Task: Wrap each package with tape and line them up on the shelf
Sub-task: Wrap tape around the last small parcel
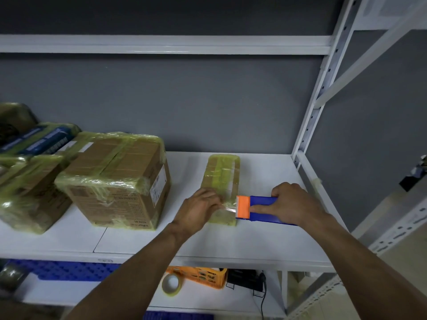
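Note:
A small flat package (222,179), wrapped in yellowish clear tape, lies on the white shelf (265,239) right of centre. My left hand (200,205) rests on its near left part and pinches a strip of clear tape that runs to the dispenser. My right hand (291,204) grips a blue tape dispenser (263,210) with an orange blade end, held against the package's near right corner. A large taped cardboard box (115,181) stands to the left, and more taped packages (30,181) lie beyond it at the far left.
A white upright post (312,112) bounds the shelf on the right, and another shelf board (161,43) runs above. On the lower shelf lie a tape roll (172,285), an orange basket (201,277), a blue crate (62,270) and a black wire stand (245,280).

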### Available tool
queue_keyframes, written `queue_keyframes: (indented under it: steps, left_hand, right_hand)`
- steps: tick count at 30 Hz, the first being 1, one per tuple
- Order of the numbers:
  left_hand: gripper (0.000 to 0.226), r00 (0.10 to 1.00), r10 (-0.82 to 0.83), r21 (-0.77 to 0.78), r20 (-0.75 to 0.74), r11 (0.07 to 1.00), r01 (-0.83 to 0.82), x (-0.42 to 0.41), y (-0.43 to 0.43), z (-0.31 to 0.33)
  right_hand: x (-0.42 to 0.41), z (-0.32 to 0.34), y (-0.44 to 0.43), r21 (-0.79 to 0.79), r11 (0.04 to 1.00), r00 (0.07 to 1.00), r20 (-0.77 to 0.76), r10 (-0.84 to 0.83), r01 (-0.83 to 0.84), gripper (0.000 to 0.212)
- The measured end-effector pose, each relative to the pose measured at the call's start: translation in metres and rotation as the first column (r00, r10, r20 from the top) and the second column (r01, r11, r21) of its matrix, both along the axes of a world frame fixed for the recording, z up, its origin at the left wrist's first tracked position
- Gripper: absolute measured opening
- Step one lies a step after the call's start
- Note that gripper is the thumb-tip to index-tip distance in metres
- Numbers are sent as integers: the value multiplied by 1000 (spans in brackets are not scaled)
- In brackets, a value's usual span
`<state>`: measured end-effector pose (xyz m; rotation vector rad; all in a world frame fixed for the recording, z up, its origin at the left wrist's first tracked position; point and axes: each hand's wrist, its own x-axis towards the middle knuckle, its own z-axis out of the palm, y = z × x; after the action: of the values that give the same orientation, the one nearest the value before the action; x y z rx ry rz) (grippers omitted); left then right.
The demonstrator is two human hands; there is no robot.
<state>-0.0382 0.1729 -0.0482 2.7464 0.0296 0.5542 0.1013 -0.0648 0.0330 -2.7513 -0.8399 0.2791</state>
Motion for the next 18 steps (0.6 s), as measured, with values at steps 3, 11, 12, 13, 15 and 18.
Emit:
queue_keyframes:
  steps: [3, 11, 12, 13, 15, 18]
  left_hand:
    - [41, 998, -56, -60, 2, 997, 56, -8, 15, 2]
    - [63, 997, 38, 183, -62, 983, -26, -13, 1, -8]
    - [49, 997, 50, 154, -53, 987, -42, -12, -1, -8]
    - [40, 996, 72, 123, -59, 990, -64, -11, -4, -7]
    - [36, 991, 112, 100, -72, 989, -105, -6, -9, -6]
    - [28, 992, 113, 50, -61, 993, -110, 0, -13, -9]
  right_hand:
    - [2, 4, -6, -13, 1000, 1000, 5, 5, -5, 69]
    - [0, 3, -4, -54, 999, 999, 41, -3, 5, 67]
    - [0, 3, -5, -57, 998, 999, 43, -5, 7, 67]
    - [-1, 3, -5, -59, 998, 999, 46, -3, 6, 68]
    - [-1, 1, -5, -60, 998, 999, 50, 2, 1, 69]
    - [-4, 1, -4, -60, 998, 998, 61, -6, 10, 68]
